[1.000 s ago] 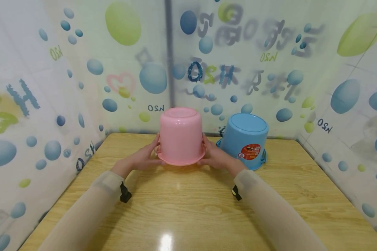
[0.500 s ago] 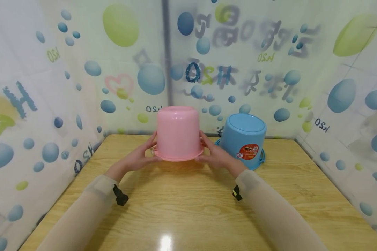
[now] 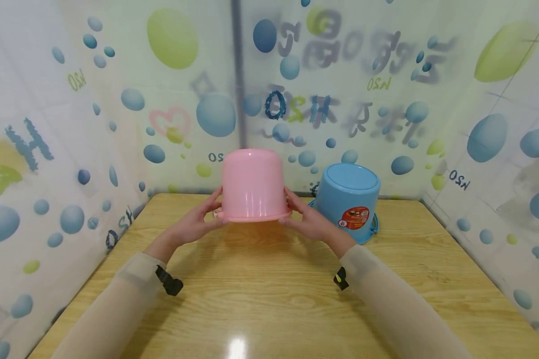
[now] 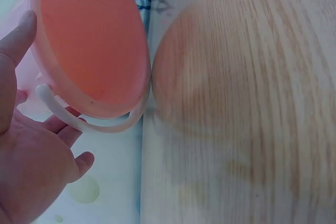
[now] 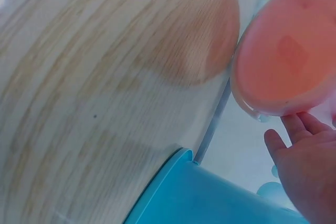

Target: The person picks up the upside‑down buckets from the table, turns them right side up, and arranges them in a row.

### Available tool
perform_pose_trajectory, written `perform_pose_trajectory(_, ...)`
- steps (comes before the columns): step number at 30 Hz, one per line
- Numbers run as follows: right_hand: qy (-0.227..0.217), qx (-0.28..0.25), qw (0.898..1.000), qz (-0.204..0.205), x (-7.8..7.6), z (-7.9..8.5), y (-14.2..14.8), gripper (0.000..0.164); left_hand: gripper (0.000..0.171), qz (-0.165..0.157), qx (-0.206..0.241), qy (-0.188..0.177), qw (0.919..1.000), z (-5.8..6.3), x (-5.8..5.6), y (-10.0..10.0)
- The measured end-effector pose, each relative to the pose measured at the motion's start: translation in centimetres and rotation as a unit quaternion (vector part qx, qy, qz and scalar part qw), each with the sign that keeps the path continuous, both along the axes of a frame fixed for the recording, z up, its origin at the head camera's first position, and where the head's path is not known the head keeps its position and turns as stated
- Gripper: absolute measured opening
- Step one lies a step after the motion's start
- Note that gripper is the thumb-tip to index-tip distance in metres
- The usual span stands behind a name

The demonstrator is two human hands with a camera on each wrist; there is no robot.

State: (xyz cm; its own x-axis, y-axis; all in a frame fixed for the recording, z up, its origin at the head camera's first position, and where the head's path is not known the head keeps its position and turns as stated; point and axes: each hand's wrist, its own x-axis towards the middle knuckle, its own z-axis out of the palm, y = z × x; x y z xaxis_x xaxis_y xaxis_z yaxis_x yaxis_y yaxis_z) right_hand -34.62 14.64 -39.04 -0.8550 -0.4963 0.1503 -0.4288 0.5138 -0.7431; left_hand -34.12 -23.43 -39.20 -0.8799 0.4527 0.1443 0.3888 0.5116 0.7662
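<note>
At left of centre in the head view, my left hand (image 3: 190,227) grips the pink bucket (image 3: 253,184), thumb at the rim and fingers along the side wall. In the left wrist view the handle (image 4: 102,127) loops loosely past those fingers; I cannot tell whether they touch it. Caution: a swinging handle could catch a finger and disturb the hold. At mid-frame, the pink bucket is inverted, mouth down, raised off the table (image 3: 260,289). Its wall looks smooth and glossy; too little inward pressure could let it slip, and uneven lift between the hands could tilt it. Right of centre, my right hand (image 3: 312,224) clamps the opposite side of the rim. Near it, at right, the blue bucket (image 3: 330,199) stands inverted on the table. Caution: sideways drift to the right could knock the two buckets together or shift the blue one.
</note>
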Motion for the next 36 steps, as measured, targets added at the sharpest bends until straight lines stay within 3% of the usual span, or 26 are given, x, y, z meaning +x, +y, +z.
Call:
perform_pose_trajectory(8, 0.005, -0.044, 0.999, 0.007, 0.3, 0.2, -0.1, 0.088, 0.091, -0.01, 0.024, 0.003, 0.9996, 0.6, 0.3, 0.5)
perform_pose_trajectory(13, 0.006, -0.08, 0.997, 0.004, 0.5, 0.5, -0.2, 0.078, 0.084, 0.014, 0.042, 0.008, 0.999, 1.2, 0.6, 0.7)
perform_pose_trajectory(20, 0.011, -0.116, 0.993, -0.01, 0.9, 0.8, 0.0, 0.071, 0.072, 0.055, 0.086, -0.012, 0.9947, 2.0, 0.9, 1.2)
perform_pose_trajectory(26, 0.013, -0.139, 0.99, 0.004, 1.1, 1.1, -0.2, 0.069, 0.065, 0.063, 0.118, -0.03, 0.9905, 2.7, 1.4, 1.2)
perform_pose_trajectory(36, -0.001, -0.18, 0.983, 0.019, 1.4, 2.0, -0.3, 0.074, 0.065, 0.078, 0.123, -0.012, 0.9893, 3.6, 1.4, 1.0)
